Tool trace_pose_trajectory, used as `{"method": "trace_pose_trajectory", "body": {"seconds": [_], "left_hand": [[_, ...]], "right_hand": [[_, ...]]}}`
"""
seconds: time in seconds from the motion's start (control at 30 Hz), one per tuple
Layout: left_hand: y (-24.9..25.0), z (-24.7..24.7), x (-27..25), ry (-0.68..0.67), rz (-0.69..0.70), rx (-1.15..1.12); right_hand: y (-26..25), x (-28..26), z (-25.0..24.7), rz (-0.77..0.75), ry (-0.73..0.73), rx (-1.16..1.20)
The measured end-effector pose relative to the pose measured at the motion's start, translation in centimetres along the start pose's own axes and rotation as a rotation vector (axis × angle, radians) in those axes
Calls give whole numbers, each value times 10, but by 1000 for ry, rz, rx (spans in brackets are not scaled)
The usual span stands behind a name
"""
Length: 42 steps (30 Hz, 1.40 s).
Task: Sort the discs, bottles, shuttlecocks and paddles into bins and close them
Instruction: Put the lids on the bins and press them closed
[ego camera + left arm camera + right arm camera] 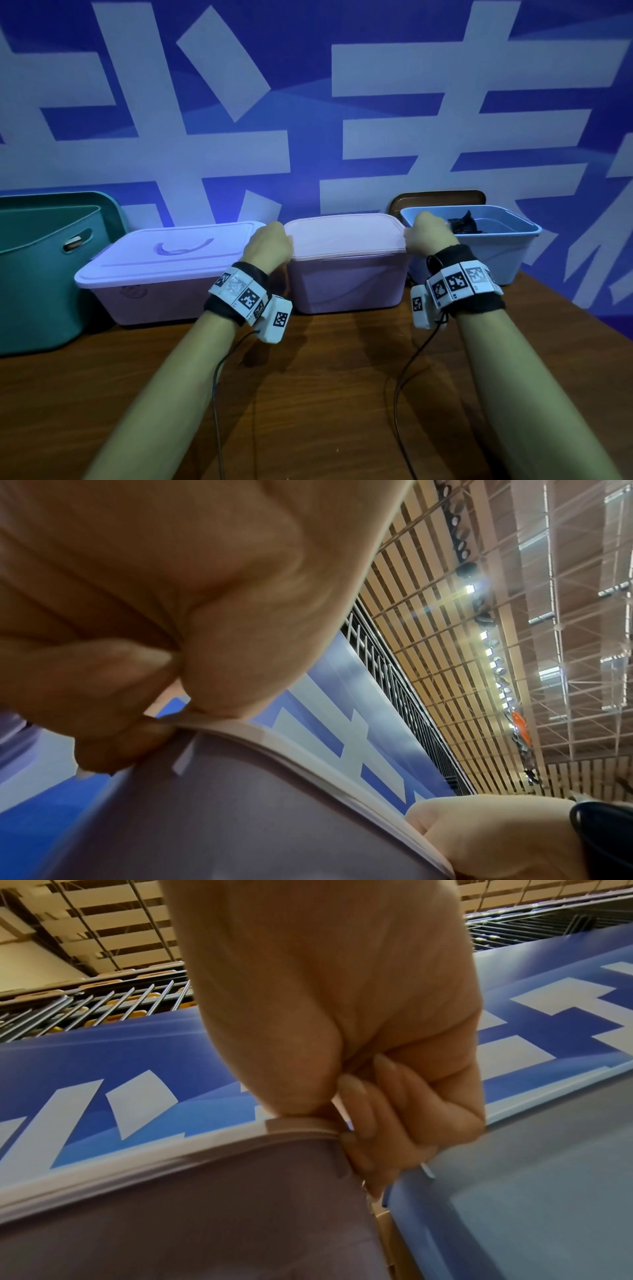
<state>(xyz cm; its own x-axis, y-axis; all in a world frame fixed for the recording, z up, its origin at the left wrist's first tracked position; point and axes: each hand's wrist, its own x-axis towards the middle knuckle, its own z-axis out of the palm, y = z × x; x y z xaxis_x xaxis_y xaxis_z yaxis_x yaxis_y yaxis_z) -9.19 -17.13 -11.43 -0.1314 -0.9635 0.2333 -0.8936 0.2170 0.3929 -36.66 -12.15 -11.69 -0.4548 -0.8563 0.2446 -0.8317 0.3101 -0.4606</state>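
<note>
A pink bin (346,284) stands in the middle of the row, with its pink lid (342,236) lying on top. My left hand (270,245) grips the lid's left edge (219,725), thumb on top and fingers curled under the rim. My right hand (428,234) grips the lid's right edge (301,1129) the same way. Left of it sits a purple bin (154,298) with its handled lid (171,253) on. To the right an open blue bin (479,253) holds dark items (462,222).
A green bin (37,270) stands at far left with a green lid (102,205) leaning behind it. A brown lid (438,197) leans on the wall behind the blue bin. The wooden table (325,377) stretches toward me under my forearms.
</note>
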Motion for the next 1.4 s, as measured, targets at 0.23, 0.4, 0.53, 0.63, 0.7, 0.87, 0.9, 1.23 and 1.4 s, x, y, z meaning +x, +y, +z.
{"method": "trace_pose_trajectory", "body": {"seconds": [0.23,0.4,0.53,0.63,0.7,0.87,0.9,1.23,1.4], "left_hand": [[6,-3,-5,135,210,187],[29,-1,-17,-70,680,84],[31,12,-17,34,780,140],[26,16,-14,85,847,107],[24,19,-13,124,883,113],[26,24,-13,253,947,206],[27,27,-14,295,969,221],[40,56,-22,563,1095,250],[39,56,-23,577,1108,300]], "right_hand": [[0,-3,2,48,-13,36],[0,-2,1,51,-15,57],[2,-2,1,49,-37,67],[4,1,2,51,-86,89],[4,3,2,41,-107,84],[6,5,0,46,-129,70],[5,5,0,40,-126,57],[-6,3,12,-62,27,63],[-18,2,27,-155,22,98]]}}
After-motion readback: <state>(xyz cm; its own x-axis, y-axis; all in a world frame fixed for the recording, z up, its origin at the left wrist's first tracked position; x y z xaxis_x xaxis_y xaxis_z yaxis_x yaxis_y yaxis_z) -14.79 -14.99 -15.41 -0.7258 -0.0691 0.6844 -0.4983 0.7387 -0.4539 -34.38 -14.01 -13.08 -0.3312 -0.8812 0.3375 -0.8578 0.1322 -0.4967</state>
